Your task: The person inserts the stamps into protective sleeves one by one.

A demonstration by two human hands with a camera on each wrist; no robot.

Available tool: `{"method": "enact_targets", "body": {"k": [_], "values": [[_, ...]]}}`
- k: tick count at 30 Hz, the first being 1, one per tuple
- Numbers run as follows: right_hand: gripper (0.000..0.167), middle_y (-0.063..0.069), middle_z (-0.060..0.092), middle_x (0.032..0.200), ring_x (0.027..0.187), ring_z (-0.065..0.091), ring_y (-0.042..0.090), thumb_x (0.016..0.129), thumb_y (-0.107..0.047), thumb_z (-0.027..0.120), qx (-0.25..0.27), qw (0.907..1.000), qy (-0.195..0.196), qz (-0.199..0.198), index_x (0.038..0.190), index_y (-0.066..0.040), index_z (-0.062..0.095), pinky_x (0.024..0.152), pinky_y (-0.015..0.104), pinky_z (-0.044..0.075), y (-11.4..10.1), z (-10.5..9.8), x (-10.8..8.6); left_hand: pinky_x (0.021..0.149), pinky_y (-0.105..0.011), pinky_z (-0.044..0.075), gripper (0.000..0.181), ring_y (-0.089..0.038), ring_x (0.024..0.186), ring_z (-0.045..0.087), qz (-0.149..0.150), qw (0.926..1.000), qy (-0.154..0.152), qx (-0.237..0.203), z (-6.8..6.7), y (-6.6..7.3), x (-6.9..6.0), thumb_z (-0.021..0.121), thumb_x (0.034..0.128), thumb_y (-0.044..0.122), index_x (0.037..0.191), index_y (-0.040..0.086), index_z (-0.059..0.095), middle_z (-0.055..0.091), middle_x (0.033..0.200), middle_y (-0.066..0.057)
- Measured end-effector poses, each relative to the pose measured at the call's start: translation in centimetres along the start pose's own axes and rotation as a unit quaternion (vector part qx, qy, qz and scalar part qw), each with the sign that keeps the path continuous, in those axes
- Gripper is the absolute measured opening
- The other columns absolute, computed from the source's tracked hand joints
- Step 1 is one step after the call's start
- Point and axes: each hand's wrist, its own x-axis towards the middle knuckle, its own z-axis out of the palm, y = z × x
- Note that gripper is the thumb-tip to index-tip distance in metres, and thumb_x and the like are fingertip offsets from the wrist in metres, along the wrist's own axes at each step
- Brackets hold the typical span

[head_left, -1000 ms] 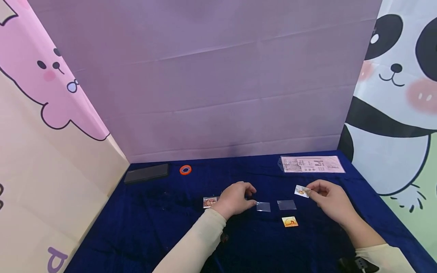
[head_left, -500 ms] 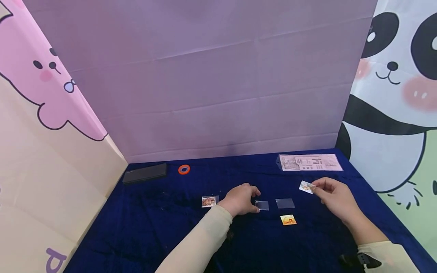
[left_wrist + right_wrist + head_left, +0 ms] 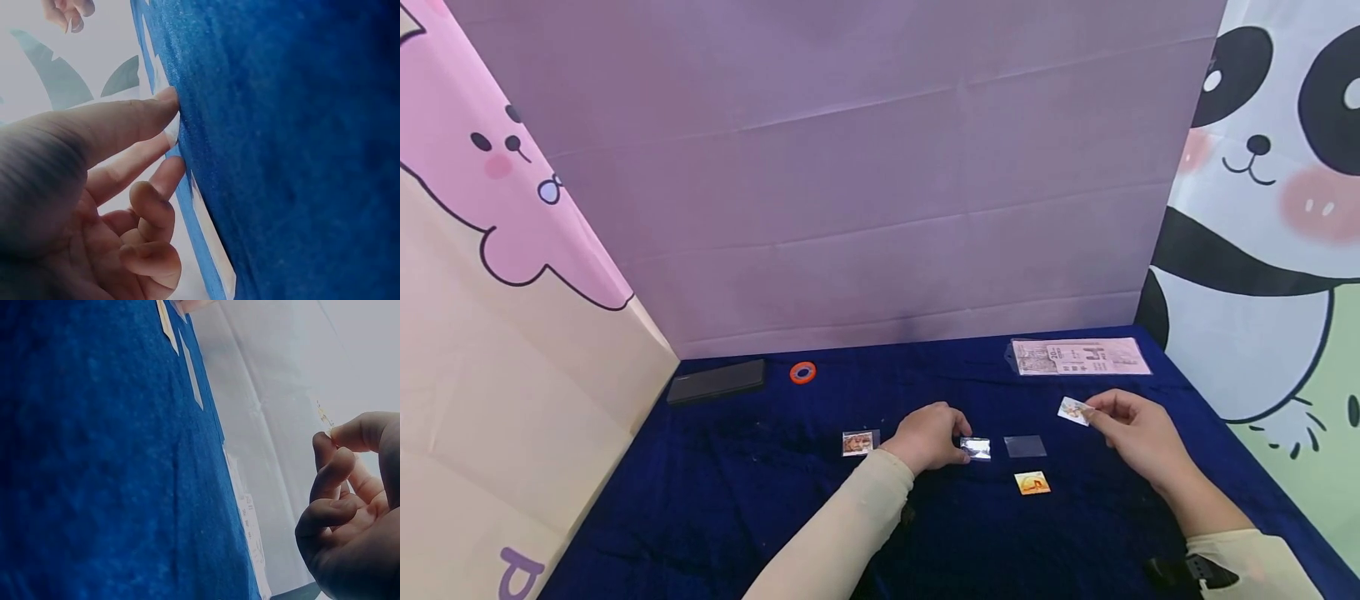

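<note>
The left hand (image 3: pixel 928 437) pinches the left edge of a small clear sleeve (image 3: pixel 976 449), which shines with glare, low over the blue cloth. In the left wrist view its thumb and a finger meet at the sleeve (image 3: pixel 172 129). Raised to the right, the right hand (image 3: pixel 1138 433) pinches a small white picture card (image 3: pixel 1074 411) between thumb and fingers. A second clear sleeve (image 3: pixel 1026 447) lies flat between the hands, with a yellow-orange card (image 3: pixel 1033 483) in front of it. Left of the left hand lies a reddish picture card (image 3: pixel 857 443), a clear sleeve edge showing beside it.
On the blue cloth (image 3: pixel 715 483), a dark flat case (image 3: pixel 717 382) and an orange ring (image 3: pixel 802 372) lie at the back left. A pink ticket in a clear holder (image 3: pixel 1081 357) lies at the back right. Fabric walls stand behind and at both sides.
The right hand with its card has moved slightly right. The left hand has shifted a little right at the sleeve, which now shines brighter. The view has shifted slightly.
</note>
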Motion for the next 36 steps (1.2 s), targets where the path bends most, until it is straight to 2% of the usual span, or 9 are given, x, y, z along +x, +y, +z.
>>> {"method": "enact_targets", "body": {"k": [8, 14, 19, 23, 29, 36], "values": [[0.034, 0.017, 0.066, 0.093, 0.071, 0.056, 0.022, 0.107, -0.036, 0.062, -0.001, 1.0, -0.002, -0.001, 0.117, -0.004, 0.069, 0.057, 0.031, 0.043, 0.1, 0.1, 0.0, 0.083, -0.029, 0.051, 0.024, -0.006, 0.08, 0.056, -0.003, 0.9988, 0.005, -0.048, -0.1, 0.0, 0.0, 0.093, 0.0816, 0.026, 0.098, 0.029, 0.075, 0.064, 0.09, 0.014], [0.035, 0.017, 0.066, 0.094, 0.072, 0.056, 0.022, 0.107, -0.038, 0.062, -0.004, 1.0, -0.005, 0.001, 0.117, -0.005, 0.069, 0.057, 0.031, 0.044, 0.0, 0.1, 0.1, 0.074, -0.026, 0.05, 0.016, -0.004, 0.071, 0.056, 0.01, 0.9977, 0.016, -0.065, -0.2, -0.3, 0.0, 0.084, 0.0919, 0.026, 0.086, 0.03, 0.07, 0.061, 0.078, 0.017], [0.034, 0.017, 0.067, 0.096, 0.072, 0.056, 0.022, 0.107, -0.036, 0.062, -0.001, 1.0, -0.007, -0.005, 0.116, -0.004, 0.07, 0.059, 0.03, 0.046, 0.0, 0.1, 0.0, 0.071, -0.025, 0.049, 0.01, -0.003, 0.07, 0.057, 0.02, 0.9935, 0.03, -0.108, -0.6, -0.8, -0.2, 0.08, 0.0958, 0.025, 0.089, 0.028, 0.073, 0.062, 0.079, 0.018], [0.034, 0.017, 0.067, 0.096, 0.072, 0.057, 0.022, 0.107, -0.036, 0.062, 0.001, 1.0, -0.005, -0.007, 0.115, -0.004, 0.07, 0.059, 0.03, 0.047, 0.0, 0.2, 0.0, 0.069, -0.027, 0.049, 0.008, -0.006, 0.071, 0.057, 0.013, 0.9876, 0.046, -0.15, -1.3, -1.4, -0.8, 0.077, 0.0977, 0.027, 0.091, 0.029, 0.073, 0.062, 0.083, 0.017], [0.033, 0.016, 0.067, 0.095, 0.07, 0.058, 0.021, 0.107, -0.037, 0.062, -0.001, 0.9999, -0.004, -0.01, 0.115, -0.005, 0.069, 0.059, 0.031, 0.047, -0.8, 0.3, 0.1, 0.076, -0.032, 0.053, 0.008, -0.006, 0.08, 0.059, 0.005, 0.9785, 0.068, -0.195, -3.0, -2.6, -2.1, 0.075, 0.0998, 0.031, 0.093, 0.032, 0.071, 0.064, 0.091, 0.017], [0.03, 0.012, 0.068, 0.091, 0.067, 0.058, 0.021, 0.106, -0.033, 0.065, 0.004, 0.9996, -0.005, -0.028, 0.114, -0.005, 0.069, 0.057, 0.031, 0.047, -2.5, 0.5, 0.0, 0.054, -0.032, 0.049, 0.006, -0.015, 0.061, 0.054, 0.023, 0.9616, 0.113, -0.249, -5.1, -3.7, -3.7, 0.075, 0.0992, 0.024, 0.101, 0.029, 0.074, 0.066, 0.096, 0.015]]}}
